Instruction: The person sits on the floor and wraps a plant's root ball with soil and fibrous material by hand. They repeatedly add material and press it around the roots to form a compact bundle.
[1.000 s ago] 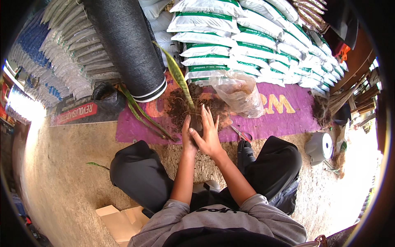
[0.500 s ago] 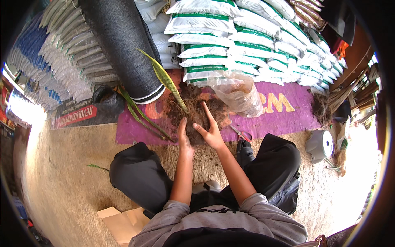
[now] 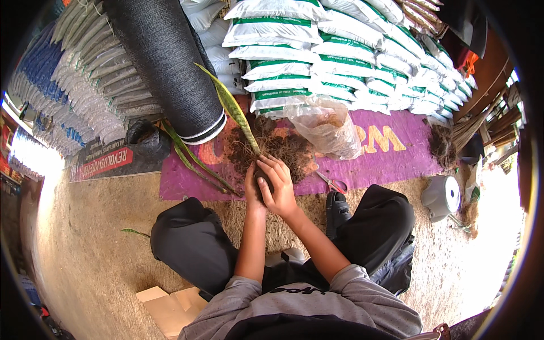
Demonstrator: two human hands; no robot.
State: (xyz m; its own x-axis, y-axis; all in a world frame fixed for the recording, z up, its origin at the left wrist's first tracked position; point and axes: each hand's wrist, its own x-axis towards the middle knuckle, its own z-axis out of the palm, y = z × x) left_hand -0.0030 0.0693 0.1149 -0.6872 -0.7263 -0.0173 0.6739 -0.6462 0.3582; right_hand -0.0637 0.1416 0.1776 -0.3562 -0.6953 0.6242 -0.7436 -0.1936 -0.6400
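My left hand (image 3: 253,190) and my right hand (image 3: 278,189) are cupped together around a dark, rounded mass of soil (image 3: 260,175). Whether a pot or bag encloses the mass cannot be made out. A snake plant leaf (image 3: 233,109), green with yellow edges, rises at a tilt from just beyond my fingertips; its base is partly hidden by them. Loose soil with fine roots (image 3: 292,148) spreads behind and beside both hands. More snake plant leaves (image 3: 195,164) lie on the purple banner (image 3: 379,164) to the left.
Red-handled scissors (image 3: 334,184) lie right of my hands, below a crumpled clear plastic bag (image 3: 328,130). A large black roll (image 3: 167,68) and stacked white-and-green sacks (image 3: 351,54) stand behind. A black bag (image 3: 147,140) sits left, a grey container (image 3: 439,198) right, and flattened cardboard (image 3: 170,309) lower left.
My hands were apart with fingers spread beside the soil. Now they have come together, the right hand moving left and curling over the soil. The leaf has tilted slightly more upright.
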